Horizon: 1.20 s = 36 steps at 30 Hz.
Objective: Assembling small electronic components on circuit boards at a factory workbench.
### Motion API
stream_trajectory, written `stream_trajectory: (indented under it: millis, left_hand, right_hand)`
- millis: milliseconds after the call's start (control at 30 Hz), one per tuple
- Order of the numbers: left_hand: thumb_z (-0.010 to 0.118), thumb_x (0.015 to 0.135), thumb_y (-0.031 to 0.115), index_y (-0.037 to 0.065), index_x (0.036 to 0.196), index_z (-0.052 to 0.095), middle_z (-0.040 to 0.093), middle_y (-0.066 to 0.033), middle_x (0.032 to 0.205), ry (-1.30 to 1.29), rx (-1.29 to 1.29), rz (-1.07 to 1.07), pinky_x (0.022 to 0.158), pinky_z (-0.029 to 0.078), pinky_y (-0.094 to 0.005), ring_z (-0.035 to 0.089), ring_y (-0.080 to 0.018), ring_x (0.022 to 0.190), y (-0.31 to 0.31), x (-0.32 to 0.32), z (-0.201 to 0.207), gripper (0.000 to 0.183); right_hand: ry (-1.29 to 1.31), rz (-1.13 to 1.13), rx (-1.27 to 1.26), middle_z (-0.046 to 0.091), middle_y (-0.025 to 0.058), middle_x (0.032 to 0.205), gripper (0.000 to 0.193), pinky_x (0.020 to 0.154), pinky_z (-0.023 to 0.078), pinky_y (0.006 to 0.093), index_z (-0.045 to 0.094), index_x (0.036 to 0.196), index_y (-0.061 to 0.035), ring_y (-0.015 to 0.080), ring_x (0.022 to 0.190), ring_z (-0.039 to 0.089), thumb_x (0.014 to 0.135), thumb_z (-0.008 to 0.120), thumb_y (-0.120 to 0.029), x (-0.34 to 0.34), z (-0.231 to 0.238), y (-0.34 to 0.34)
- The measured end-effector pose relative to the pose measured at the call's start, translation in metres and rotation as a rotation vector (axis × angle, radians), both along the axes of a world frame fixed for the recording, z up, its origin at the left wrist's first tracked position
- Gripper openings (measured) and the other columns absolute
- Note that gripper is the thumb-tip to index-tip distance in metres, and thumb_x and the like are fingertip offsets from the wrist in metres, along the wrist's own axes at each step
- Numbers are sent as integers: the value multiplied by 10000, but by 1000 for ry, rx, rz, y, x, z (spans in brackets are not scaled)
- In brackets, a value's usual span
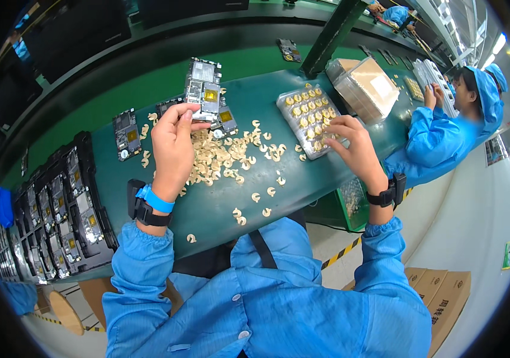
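Note:
My left hand point(174, 143) is closed, pinching a circuit board point(202, 90) by its lower end between thumb and fingers. The board stands raised, showing silver shields and a gold square. Below it spreads a loose pile of small cream C-shaped pieces point(222, 154) on the green mat. More circuit boards point(127, 135) lie beside and behind that hand. My right hand point(353, 146) hovers at the right edge of a clear blister tray point(295, 126) filled with rows of round yellow pieces. Its fingers are curved with a gap between thumb and index, and I see nothing held.
Black trays point(97, 197) of circuit boards stand at the left. Stacked clear plastic boxes point(365, 89) sit behind my right hand, near a dark green post point(332, 39). A co-worker in blue point(446, 134) handles white trays at the far right. Cardboard boxes point(446, 298) stand on the floor.

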<state>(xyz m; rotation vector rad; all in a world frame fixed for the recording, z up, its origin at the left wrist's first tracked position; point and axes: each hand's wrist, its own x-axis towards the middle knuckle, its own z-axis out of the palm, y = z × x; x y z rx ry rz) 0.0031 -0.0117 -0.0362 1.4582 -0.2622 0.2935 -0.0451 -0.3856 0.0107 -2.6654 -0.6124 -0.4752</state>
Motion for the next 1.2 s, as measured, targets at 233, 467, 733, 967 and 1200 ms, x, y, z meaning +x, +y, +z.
stream_trajectory:
  millis: [233, 467, 733, 967, 1200]
  left_hand:
    - [495, 1082, 61, -72, 1123, 642, 692, -118, 1078, -77, -6, -22, 851, 610, -325, 694, -169, 958, -5, -1, -1, 203]
    - [605, 994, -9, -59, 1064, 665, 667, -96, 1073, -235, 203, 39, 821, 534, -265, 664, -135, 925, -7, -13, 6, 105]
    - [675, 943, -1, -27, 1015, 706, 679, -116, 946, -367, 242, 241, 713, 531, -296, 670, -182, 828, 7, -18, 20, 83]
    - [628, 953, 54, -29, 852, 597, 552, -170, 803, -423, 101, 328, 656, 430, -435, 548, -363, 746, -2, 2, 16, 135]
    - [568, 982, 73, -67, 875, 577, 562, -202, 840, -306, 123, 210, 703, 437, -464, 559, -405, 791, 13, -1, 9, 177]
  right_hand:
    - [41, -29, 56, 678, 146, 1007, 177, 848, 540, 404, 733, 1029, 24, 361, 933, 647, 875, 742, -63, -2, -14, 0]
    - [288, -29, 725, 749, 52, 909, 128, 678, 533, 254, 735, 1037, 46, 77, 765, 676, 966, 715, -59, 13, 8, 78]
    - [433, 434, 868, 697, 78, 1001, 123, 769, 557, 247, 713, 1059, 66, 104, 922, 678, 975, 682, -19, 62, 21, 204]
    - [267, 391, 651, 603, 51, 918, 55, 674, 440, 236, 644, 987, 60, 96, 793, 551, 990, 617, 13, 81, 13, 207]
    - [367, 500, 629, 571, 21, 964, 65, 680, 392, 211, 614, 990, 52, 58, 783, 489, 1017, 592, -3, 98, -3, 206]
